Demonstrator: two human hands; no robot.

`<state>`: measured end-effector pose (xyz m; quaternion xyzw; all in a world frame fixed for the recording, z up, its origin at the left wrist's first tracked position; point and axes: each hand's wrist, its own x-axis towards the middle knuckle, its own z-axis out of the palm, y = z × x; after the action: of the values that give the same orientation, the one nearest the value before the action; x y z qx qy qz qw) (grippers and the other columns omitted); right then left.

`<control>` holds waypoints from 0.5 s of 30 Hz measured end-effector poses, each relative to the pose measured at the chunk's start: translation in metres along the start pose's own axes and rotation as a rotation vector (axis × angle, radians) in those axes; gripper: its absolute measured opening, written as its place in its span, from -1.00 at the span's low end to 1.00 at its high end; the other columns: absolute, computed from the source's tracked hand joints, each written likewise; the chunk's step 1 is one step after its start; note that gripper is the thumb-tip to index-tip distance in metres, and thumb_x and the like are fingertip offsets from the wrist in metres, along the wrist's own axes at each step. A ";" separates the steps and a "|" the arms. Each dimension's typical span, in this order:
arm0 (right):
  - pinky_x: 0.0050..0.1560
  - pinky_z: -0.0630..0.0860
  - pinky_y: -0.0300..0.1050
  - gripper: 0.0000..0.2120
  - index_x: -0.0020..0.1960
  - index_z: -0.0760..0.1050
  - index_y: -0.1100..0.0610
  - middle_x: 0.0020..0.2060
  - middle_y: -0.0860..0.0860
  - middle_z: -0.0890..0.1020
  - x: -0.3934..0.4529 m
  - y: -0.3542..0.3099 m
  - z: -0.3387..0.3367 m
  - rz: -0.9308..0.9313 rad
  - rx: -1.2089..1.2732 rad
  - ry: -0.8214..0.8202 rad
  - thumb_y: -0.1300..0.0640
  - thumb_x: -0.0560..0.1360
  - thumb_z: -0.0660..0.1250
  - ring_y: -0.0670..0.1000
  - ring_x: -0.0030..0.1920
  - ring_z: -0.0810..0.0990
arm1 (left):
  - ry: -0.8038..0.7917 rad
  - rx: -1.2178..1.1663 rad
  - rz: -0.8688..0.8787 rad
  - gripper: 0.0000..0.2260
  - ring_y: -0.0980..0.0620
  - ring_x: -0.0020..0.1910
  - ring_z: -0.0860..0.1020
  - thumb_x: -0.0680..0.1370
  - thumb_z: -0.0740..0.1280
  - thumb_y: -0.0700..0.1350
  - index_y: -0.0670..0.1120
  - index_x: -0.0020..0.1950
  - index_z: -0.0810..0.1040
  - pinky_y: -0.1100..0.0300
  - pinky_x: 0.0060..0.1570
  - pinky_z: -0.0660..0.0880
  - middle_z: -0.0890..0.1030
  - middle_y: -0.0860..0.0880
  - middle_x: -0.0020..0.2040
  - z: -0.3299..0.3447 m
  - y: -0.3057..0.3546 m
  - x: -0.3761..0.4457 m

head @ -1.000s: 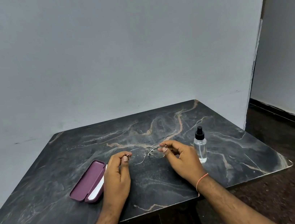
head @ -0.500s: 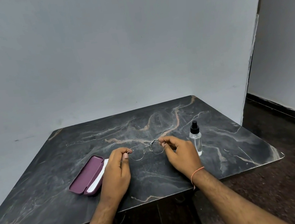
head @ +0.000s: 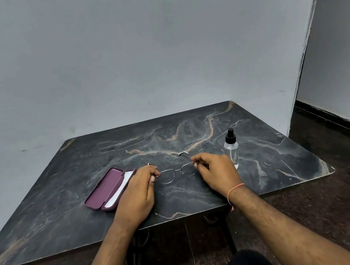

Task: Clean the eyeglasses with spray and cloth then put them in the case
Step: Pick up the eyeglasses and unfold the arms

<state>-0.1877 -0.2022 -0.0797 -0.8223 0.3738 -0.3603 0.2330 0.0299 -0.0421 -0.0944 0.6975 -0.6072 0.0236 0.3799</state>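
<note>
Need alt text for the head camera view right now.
Both hands, left hand and right hand, pinch the ends of thin wire eyeglasses above a dark marble table. An open maroon case lies left; a spray bottle stands right.

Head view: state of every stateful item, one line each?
eyeglasses: temples unfolded, held at both ends over the table
left hand: pinches the left end of the frame
right hand: pinches the right end of the frame
case: open, on the table
cloth: lying in the case
spray bottle: upright, untouched
</note>
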 end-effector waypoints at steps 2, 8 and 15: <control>0.16 0.66 -0.11 -0.79 0.21 0.72 -0.11 0.03 -0.17 0.79 0.000 -0.001 0.000 0.005 -0.021 -0.020 0.07 0.61 0.43 -0.15 0.07 0.74 | -0.010 0.008 -0.006 -0.80 0.14 0.34 0.55 0.76 0.18 -0.15 0.11 0.28 0.50 0.10 0.37 0.50 0.57 0.16 0.28 -0.001 0.001 0.000; 0.18 0.66 -0.02 -0.75 0.23 0.71 -0.08 0.06 -0.14 0.79 -0.001 -0.004 -0.001 0.014 -0.082 -0.039 0.15 0.60 0.43 -0.08 0.11 0.74 | -0.075 0.049 -0.047 -0.73 0.15 0.36 0.52 0.75 0.21 -0.13 0.09 0.43 0.48 0.20 0.36 0.43 0.56 0.15 0.37 -0.002 0.001 -0.001; 0.20 0.64 -0.06 -0.54 0.41 0.60 -0.12 0.06 -0.04 0.79 -0.010 -0.007 -0.007 -0.039 -0.157 -0.028 0.24 0.58 0.38 0.03 0.11 0.74 | -0.094 0.024 -0.059 -0.70 0.15 0.34 0.55 0.74 0.24 -0.15 0.06 0.46 0.49 0.16 0.38 0.46 0.55 0.13 0.39 -0.003 0.003 0.000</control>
<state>-0.1941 -0.1910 -0.0751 -0.8501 0.3814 -0.3230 0.1658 0.0287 -0.0406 -0.0910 0.7199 -0.6031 -0.0129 0.3432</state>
